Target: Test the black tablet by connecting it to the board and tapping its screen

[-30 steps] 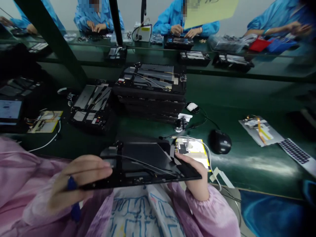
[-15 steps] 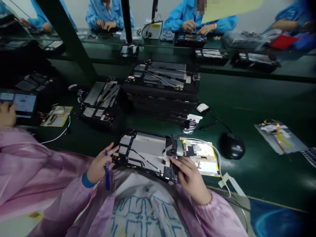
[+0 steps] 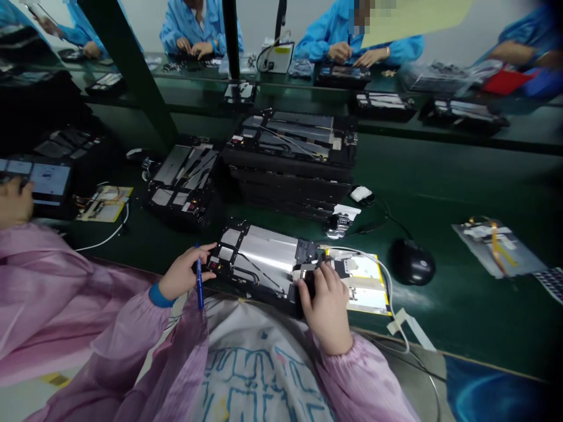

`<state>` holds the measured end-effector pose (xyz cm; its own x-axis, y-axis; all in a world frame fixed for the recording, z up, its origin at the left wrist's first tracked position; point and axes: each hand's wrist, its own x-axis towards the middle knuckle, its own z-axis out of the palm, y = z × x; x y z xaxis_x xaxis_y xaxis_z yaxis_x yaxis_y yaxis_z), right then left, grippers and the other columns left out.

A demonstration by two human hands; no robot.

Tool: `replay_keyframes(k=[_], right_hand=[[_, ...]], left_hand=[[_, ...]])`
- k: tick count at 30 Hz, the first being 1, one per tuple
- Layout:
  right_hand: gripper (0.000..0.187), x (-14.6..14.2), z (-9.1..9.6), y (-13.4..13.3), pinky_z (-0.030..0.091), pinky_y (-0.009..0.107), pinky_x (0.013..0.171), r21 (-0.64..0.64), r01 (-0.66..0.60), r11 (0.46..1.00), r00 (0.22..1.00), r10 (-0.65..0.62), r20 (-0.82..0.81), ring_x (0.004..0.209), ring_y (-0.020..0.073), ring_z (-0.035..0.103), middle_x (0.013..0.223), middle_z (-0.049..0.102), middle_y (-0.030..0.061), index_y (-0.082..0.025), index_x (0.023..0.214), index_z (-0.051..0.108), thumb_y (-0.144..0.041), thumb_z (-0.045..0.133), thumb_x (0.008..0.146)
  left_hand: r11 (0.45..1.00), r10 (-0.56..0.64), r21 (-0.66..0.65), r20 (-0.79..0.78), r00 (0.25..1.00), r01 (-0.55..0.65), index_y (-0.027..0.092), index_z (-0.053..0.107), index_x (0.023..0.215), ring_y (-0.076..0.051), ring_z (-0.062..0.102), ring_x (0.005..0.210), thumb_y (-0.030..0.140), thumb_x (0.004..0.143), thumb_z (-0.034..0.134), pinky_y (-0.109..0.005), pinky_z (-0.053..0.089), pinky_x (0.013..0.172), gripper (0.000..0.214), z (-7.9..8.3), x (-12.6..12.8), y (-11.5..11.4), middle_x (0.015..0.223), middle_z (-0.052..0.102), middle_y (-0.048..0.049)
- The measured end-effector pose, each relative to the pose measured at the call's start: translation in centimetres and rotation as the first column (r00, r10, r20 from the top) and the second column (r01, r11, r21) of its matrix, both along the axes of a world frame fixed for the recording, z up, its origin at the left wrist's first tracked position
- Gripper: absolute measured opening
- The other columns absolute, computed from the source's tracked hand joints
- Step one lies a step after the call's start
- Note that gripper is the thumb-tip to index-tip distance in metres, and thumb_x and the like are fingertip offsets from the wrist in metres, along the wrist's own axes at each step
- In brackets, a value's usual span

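Note:
In the head view an opened tablet (image 3: 268, 252), black-framed with silver plates and dark cables, lies in front of me at the bench edge. My left hand (image 3: 187, 271) has a blue pen-like tool (image 3: 199, 286) between its fingers, and its thumb and forefinger are at the tablet's left edge. My right hand (image 3: 326, 308) grips the right end from above, thumb on the near side and fingers curled over it. These fingers hide part of the tablet's end. Just right of it lies a yellow-edged circuit panel (image 3: 367, 299), partly under my hand.
Stacks of similar units stand behind (image 3: 290, 167) and to the left (image 3: 180, 187). A black mouse (image 3: 412, 261), a white cable (image 3: 389, 278) and a plate with orange ribbon (image 3: 490, 246) are at right. A neighbour's hand (image 3: 15, 202) is far left; people in blue work opposite.
The tablet has tipped flatter and shifted slightly away from me. My right hand has gone from pointing at its right side to covering that end from above. The left hand keeps the blue tool.

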<state>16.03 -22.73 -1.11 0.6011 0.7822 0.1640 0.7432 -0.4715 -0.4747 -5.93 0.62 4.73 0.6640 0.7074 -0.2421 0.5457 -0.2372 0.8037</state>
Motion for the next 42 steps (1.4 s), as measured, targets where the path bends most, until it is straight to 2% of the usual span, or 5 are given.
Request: replay_keyframes(k=[10, 20, 27, 33, 42], right_hand=[[0.040, 0.5, 0.0, 2.2, 0.033, 0.061, 0.103, -0.016, -0.269, 0.963, 0.948, 0.262, -0.183, 0.140, 0.0346, 0.018, 0.148, 0.034, 0.0072, -0.023, 0.134, 0.049, -0.024, 0.035, 0.097], [0.044, -0.4, 0.2, 0.3, 0.031, 0.055, 0.109, 0.252, -0.102, 0.962, 0.908, 0.194, -0.372, 0.135, 0.0291, 0.033, 0.144, 0.035, 0.0136, -0.023, 0.136, 0.042, -0.030, 0.045, 0.094], [0.053, 7.2, -0.6, 2.0, 0.037, 0.048, 0.108, 0.123, -0.184, 0.975, 0.870, 0.220, -0.441, 0.125, 0.0283, 0.044, 0.131, 0.048, 0.0150, -0.018, 0.131, 0.048, -0.030, 0.061, 0.081], [0.085, 11.0, -0.1, 2.0, 0.036, 0.040, 0.110, 0.008, -0.560, 0.828, 0.690, 0.472, -0.548, 0.133, 0.0253, 0.036, 0.148, 0.029, 0.0091, -0.027, 0.143, 0.034, -0.011, 0.067, 0.066], [0.082, 11.0, -0.5, 1.6, 0.032, 0.039, 0.113, 0.139, -0.506, 0.851, 0.674, 0.491, -0.553, 0.134, 0.0231, 0.035, 0.143, 0.033, 0.0080, -0.026, 0.140, 0.034, -0.002, 0.054, 0.065]], left_hand=[[0.987, -0.057, 0.151, -0.030, 0.998, 0.061, 0.021, 0.053, 0.067, -0.028, 0.064, 0.100, 0.027, 0.063, 0.077, -0.037, 0.049, 0.081, 0.025, 0.1, -0.4, -2.2, 0.117, 0.066, -0.0142], [0.951, -0.190, 0.203, -0.210, 0.959, 0.233, 0.020, 0.044, 0.072, -0.027, 0.060, 0.106, 0.036, 0.079, 0.060, -0.042, 0.046, 0.088, 0.024, 1.0, 0.2, -0.9, 0.129, 0.059, -0.0162], [0.971, -0.224, 0.151, 0.298, 0.928, 0.186, 0.014, 0.063, 0.099, -0.016, 0.058, 0.067, 0.060, 0.091, 0.031, -0.028, 0.047, 0.063, 0.057, 3.7, 5.9, -4.3, 0.082, 0.070, -0.0080], [0.853, -0.480, -0.094, 0.243, 0.843, 0.514, 0.014, 0.069, 0.081, -0.014, 0.061, 0.069, 0.030, 0.093, 0.041, -0.025, 0.048, 0.069, 0.035, 1.2, 12.9, -8.9, 0.078, 0.068, -0.0063], [0.863, -0.505, 0.010, 0.019, 0.863, 0.505, 0.016, 0.058, 0.065, -0.013, 0.058, 0.064, 0.014, 0.080, 0.051, -0.023, 0.045, 0.064, 0.016, -1.4, 14.2, -10.1, 0.065, 0.063, -0.0017]])
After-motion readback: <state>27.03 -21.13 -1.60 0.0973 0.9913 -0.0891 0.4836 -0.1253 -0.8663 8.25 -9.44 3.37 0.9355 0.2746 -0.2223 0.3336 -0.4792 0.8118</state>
